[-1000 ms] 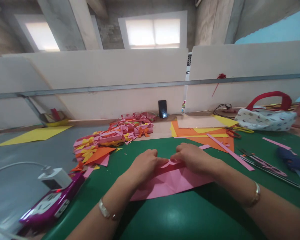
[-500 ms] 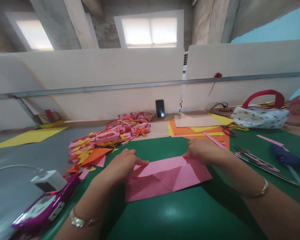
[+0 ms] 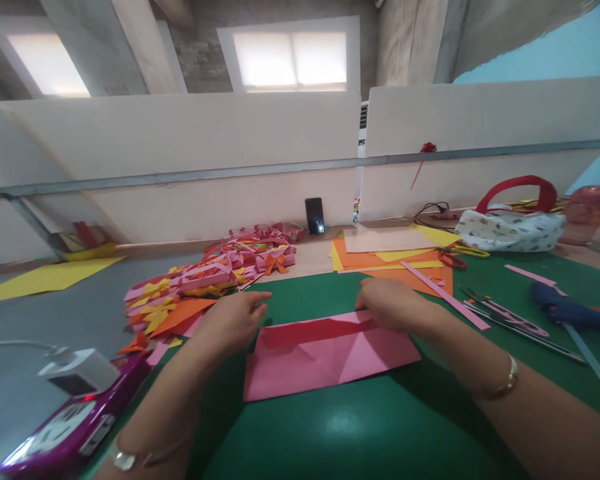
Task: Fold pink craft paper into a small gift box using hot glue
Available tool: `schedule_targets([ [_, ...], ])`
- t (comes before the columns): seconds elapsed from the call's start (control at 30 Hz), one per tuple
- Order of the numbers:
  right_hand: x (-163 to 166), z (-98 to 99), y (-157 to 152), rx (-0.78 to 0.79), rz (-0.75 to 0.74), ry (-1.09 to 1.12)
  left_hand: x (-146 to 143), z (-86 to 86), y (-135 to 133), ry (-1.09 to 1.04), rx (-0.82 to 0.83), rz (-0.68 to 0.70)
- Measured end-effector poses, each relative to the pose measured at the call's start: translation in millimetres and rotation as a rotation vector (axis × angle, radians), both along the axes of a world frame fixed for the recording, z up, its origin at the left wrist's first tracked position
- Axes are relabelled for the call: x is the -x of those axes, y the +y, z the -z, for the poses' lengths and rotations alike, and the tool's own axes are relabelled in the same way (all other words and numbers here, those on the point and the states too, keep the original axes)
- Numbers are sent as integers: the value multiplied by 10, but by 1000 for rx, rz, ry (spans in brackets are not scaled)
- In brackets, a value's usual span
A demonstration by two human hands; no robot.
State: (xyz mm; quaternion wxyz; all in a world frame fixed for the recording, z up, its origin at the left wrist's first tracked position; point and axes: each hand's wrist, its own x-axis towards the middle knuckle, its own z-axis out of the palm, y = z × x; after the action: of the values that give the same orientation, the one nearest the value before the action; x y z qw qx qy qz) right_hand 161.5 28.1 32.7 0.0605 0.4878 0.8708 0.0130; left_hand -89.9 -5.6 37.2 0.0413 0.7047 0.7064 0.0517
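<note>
A creased pink paper sheet [image 3: 330, 357] lies on the green cutting mat [image 3: 360, 433] in front of me, its far edge folded over in a darker band. My left hand [image 3: 233, 319] rests at the sheet's far left corner, fingers stretched out toward the fold. My right hand [image 3: 390, 303] presses down on the far right end of the folded edge, fingers curled over it.
A heap of pink, yellow and orange paper pieces [image 3: 210, 273] lies to the left. Orange and yellow sheets [image 3: 390, 257] sit behind, with scissors [image 3: 505, 313], a blue glue gun [image 3: 565, 308], a patterned bag [image 3: 510, 227], a phone [image 3: 314, 215] and a purple power strip [image 3: 65, 427].
My hands moved apart from the middle of the sheet to its two far corners. The far edge of the pink paper now lies folded flat.
</note>
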Motion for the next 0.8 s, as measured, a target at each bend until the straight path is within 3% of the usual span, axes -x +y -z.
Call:
schedule_targets([
  [0.07, 47, 69, 10, -23, -58, 91, -100, 42, 9, -120, 44, 83],
  [0.17, 84, 162, 17, 41, -108, 210, -212, 126, 8, -130, 107, 243],
  [0.27, 84, 205, 25, 114, -69, 288, -231, 161, 20, -150, 68, 219],
  [0.43, 80, 195, 94, 97, 17, 400, -153, 74, 53, -243, -245, 112],
  [0.53, 86, 179, 129, 60, 26, 428, -140, 61, 58, -267, -353, 144],
  [0.8, 68, 90, -14, 261, -277, 528, -320, 249, 41, -247, -120, 530],
])
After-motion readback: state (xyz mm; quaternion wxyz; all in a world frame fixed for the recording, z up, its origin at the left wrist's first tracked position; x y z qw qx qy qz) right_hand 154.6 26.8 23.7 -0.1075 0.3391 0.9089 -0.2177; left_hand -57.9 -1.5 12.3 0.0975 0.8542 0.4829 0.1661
